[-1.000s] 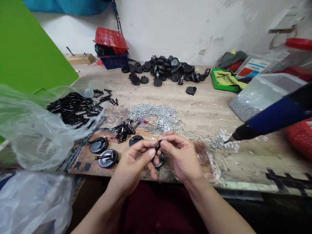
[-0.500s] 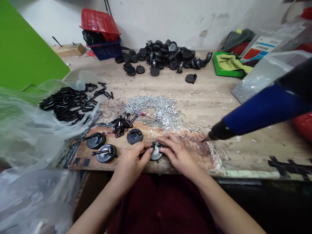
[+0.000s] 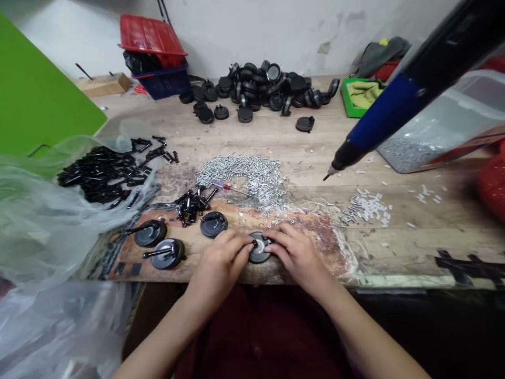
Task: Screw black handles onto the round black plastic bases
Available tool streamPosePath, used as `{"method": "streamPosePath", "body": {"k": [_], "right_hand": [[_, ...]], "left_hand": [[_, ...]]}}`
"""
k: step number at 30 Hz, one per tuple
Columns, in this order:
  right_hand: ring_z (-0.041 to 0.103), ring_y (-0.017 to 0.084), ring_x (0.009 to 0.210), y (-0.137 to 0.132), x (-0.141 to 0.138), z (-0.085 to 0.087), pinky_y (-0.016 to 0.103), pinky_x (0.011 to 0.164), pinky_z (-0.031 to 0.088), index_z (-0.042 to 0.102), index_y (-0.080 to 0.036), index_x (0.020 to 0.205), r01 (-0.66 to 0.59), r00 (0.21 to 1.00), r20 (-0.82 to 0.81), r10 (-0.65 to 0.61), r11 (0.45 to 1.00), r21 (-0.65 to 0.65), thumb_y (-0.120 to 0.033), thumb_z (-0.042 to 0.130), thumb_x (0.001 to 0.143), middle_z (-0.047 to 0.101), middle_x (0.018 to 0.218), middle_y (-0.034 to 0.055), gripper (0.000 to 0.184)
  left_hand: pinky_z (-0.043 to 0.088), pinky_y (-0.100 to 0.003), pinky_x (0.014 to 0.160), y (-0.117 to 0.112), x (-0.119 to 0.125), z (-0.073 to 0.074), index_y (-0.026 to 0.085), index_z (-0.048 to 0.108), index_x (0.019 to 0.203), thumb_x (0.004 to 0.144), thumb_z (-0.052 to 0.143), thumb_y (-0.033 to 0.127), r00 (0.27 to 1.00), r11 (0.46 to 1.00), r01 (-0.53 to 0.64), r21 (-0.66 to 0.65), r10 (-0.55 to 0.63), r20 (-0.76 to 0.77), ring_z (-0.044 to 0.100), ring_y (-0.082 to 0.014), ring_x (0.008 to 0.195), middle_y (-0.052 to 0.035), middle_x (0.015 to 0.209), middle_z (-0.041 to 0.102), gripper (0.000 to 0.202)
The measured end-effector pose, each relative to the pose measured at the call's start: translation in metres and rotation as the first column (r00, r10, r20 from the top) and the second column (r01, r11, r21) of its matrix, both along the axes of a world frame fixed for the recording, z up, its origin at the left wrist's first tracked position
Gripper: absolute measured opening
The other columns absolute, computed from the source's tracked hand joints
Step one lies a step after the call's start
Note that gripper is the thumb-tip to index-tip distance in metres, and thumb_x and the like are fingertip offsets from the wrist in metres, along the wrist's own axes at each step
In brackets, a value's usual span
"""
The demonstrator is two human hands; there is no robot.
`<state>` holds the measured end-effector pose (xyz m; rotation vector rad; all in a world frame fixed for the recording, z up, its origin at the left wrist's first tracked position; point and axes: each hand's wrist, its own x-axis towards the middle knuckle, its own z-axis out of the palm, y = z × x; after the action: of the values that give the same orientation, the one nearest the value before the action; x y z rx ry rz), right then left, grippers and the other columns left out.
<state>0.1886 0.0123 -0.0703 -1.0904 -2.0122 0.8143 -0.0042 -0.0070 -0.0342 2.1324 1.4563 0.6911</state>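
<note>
On the worn board, a round black disc [image 3: 259, 255] with a grey upper face and a pale curved mark lies flat between my hands. My left hand [image 3: 224, 257] pinches a small black lever [image 3: 254, 243] at the disc's left side; most of that piece is hidden by the fingers. From the right, my right hand [image 3: 296, 253] grips the disc's upper edge with closed thumb and fingers. Several similar discs with black levers, such as one disc [image 3: 213, 225] and another disc [image 3: 164, 255], lie to the left.
Behind are a heap of black levers [image 3: 192, 205], silver screws [image 3: 232, 167], and a screwdriver [image 3: 223, 185]. A blue power screwdriver [image 3: 379, 113] hangs above the right side. White plastic bits [image 3: 366, 206] lie below it. More discs [image 3: 260, 87] are piled at the wall; a clear bag [image 3: 79, 231] spreads left.
The blue power screwdriver has swung up and back, uncovering the white bits. My hands stay at the disc, whose face now shows more. The view has shifted slightly.
</note>
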Motion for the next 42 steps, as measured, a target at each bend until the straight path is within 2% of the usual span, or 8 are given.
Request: {"method": "streamPosePath", "body": {"k": [4, 8, 14, 17, 22, 28, 34, 42], "right_hand": [[0.063, 0.016, 0.087, -0.001, 0.016, -0.001, 0.027, 0.078, 0.051, 0.065, -0.017, 0.102, 0.136, 0.991, -0.018, -0.135, 0.99, 0.041, -0.015, 0.059, 0.085, 0.063, 0.093, 0.0059, 0.018], [0.063, 0.017, 0.084, -0.001, 0.023, -0.001, 0.029, 0.075, 0.051, 0.065, -0.017, 0.101, 0.181, 0.983, -0.043, -0.178, 0.98, 0.081, -0.015, 0.06, 0.084, 0.064, 0.091, 0.0056, 0.018], [0.064, 0.017, 0.084, -0.007, 0.011, -0.008, 0.027, 0.075, 0.053, 0.066, -0.019, 0.102, 0.147, 0.987, -0.075, -0.141, 0.986, 0.08, -0.016, 0.061, 0.084, 0.064, 0.09, 0.0051, 0.019], [0.063, 0.016, 0.089, -0.01, 0.01, -0.008, 0.027, 0.079, 0.052, 0.064, -0.018, 0.105, 0.185, 0.979, -0.099, -0.177, 0.98, 0.078, -0.015, 0.057, 0.086, 0.063, 0.093, 0.006, 0.02], [0.061, 0.016, 0.093, -0.014, 0.012, -0.004, 0.028, 0.084, 0.051, 0.062, -0.019, 0.106, 0.179, 0.981, -0.097, -0.17, 0.98, 0.086, -0.015, 0.056, 0.087, 0.063, 0.098, 0.0059, 0.021], [0.063, 0.017, 0.089, -0.01, 0.006, -0.015, 0.031, 0.08, 0.054, 0.064, -0.022, 0.106, 0.157, 0.979, -0.137, -0.15, 0.987, 0.044, -0.019, 0.062, 0.084, 0.064, 0.095, 0.0051, 0.022], [0.064, 0.017, 0.09, -0.008, 0.008, -0.021, 0.031, 0.079, 0.055, 0.065, -0.022, 0.108, 0.138, 0.977, -0.174, -0.127, 0.989, 0.054, -0.022, 0.066, 0.081, 0.066, 0.094, 0.0054, 0.027], [0.065, 0.016, 0.085, -0.007, 0.007, -0.018, 0.028, 0.078, 0.055, 0.07, -0.017, 0.101, 0.15, 0.969, -0.203, -0.141, 0.988, 0.026, -0.021, 0.068, 0.079, 0.068, 0.092, 0.0069, 0.023]], "left_hand": [[0.046, -0.027, 0.08, 0.007, -0.003, 0.002, 0.015, 0.064, 0.096, 0.089, 0.051, 0.02, 0.998, 0.997, -0.056, 0.047, 0.057, -0.018, 0.06, -0.0157, 0.087, -0.0052, 0.09, 0.063, 0.016], [0.045, -0.026, 0.078, 0.015, -0.01, 0.005, 0.014, 0.064, 0.094, 0.088, 0.054, 0.02, 0.99, 0.987, -0.14, 0.08, 0.142, -0.022, 0.06, -0.0148, 0.085, -0.0046, 0.089, 0.063, 0.013], [0.045, -0.027, 0.081, 0.006, 0.004, 0.003, 0.017, 0.063, 0.101, 0.09, 0.051, 0.021, 1.0, 0.999, 0.025, -0.024, -0.025, -0.011, 0.059, -0.0157, 0.09, -0.0048, 0.093, 0.063, 0.016], [0.046, -0.027, 0.08, 0.002, 0.012, 0.001, 0.017, 0.062, 0.099, 0.091, 0.048, 0.02, 0.997, 0.996, 0.076, -0.054, -0.077, -0.01, 0.059, -0.0156, 0.088, -0.0048, 0.092, 0.062, 0.016], [0.046, -0.027, 0.078, 0.004, 0.013, 0.006, 0.017, 0.061, 0.099, 0.091, 0.05, 0.02, 0.998, 0.998, 0.064, -0.021, -0.064, -0.011, 0.058, -0.015, 0.087, -0.0041, 0.09, 0.061, 0.014], [0.046, -0.029, 0.081, 0.003, 0.015, 0.0, 0.017, 0.061, 0.099, 0.091, 0.048, 0.02, 0.994, 0.995, 0.097, -0.03, -0.098, -0.053, 0.059, -0.016, 0.089, -0.0047, 0.093, 0.061, 0.015], [0.048, -0.036, 0.083, 0.003, 0.025, -0.01, 0.016, 0.059, 0.103, 0.093, 0.043, 0.022, 0.977, 0.992, 0.126, -0.025, -0.128, -0.17, 0.057, -0.0199, 0.092, -0.0073, 0.095, 0.061, 0.019], [0.047, -0.035, 0.078, 0.011, 0.025, -0.007, 0.015, 0.059, 0.098, 0.094, 0.039, 0.019, 0.92, 0.971, 0.238, -0.004, -0.227, -0.32, 0.053, -0.019, 0.083, -0.0064, 0.088, 0.058, 0.02]]}}
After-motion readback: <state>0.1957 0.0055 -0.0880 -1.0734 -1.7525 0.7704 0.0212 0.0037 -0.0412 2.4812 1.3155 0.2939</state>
